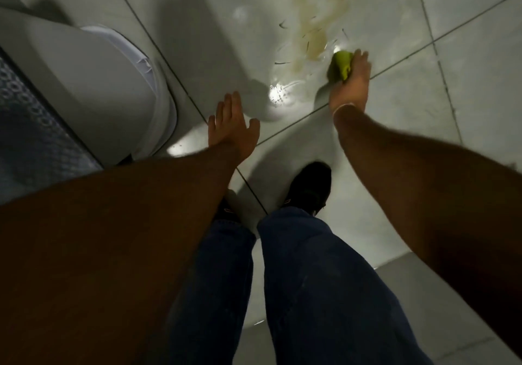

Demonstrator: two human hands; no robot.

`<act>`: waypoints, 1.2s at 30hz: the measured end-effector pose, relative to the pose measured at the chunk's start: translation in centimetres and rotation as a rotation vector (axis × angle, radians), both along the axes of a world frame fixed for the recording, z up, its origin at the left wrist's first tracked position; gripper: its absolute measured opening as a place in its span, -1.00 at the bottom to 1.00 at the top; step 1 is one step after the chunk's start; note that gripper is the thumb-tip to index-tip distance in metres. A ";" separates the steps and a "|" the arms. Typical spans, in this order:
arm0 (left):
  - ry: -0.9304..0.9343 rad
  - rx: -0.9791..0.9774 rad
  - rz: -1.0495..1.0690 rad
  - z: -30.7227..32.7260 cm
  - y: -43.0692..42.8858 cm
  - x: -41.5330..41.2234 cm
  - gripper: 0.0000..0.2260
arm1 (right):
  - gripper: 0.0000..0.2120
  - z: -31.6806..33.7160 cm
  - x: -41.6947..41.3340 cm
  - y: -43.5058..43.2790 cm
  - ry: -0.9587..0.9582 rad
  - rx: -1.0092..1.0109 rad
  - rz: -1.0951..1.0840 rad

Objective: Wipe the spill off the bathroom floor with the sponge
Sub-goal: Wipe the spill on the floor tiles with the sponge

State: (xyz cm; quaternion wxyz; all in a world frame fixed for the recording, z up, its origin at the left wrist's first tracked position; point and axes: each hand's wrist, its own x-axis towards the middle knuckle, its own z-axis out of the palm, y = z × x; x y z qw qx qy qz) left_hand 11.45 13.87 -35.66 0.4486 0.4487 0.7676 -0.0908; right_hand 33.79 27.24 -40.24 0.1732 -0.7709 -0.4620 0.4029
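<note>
A yellowish-brown spill [313, 28] spreads over the glossy pale floor tiles [466, 87], with small dark specks around it. My right hand [353, 82] is closed over a yellow-green sponge [342, 63] and presses it to the floor at the spill's near right edge. My left hand [231, 127] hovers flat with fingers spread and nothing in it, over the floor left of the spill and close to the toilet.
A white toilet [113, 87] with its lid down fills the left side. A patterned grey surface [31, 144] lies at the far left. My legs in blue jeans [310, 294] and a black shoe [309, 186] stand on the tiles below the hands.
</note>
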 end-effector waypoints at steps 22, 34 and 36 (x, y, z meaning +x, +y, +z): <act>0.036 -0.087 -0.131 -3.8 2.2 -0.8 -0.36 | -0.37 -2.3 -4.1 -6.7 -0.371 0.056 0.998; 0.021 -0.073 -0.161 -4.2 1.5 0.0 -0.34 | -0.50 -2.0 0.1 -7.2 -0.511 0.119 1.024; 0.012 -0.064 -0.187 -4.3 1.5 -0.2 -0.34 | -0.46 -2.0 1.1 -5.7 -0.547 0.050 0.932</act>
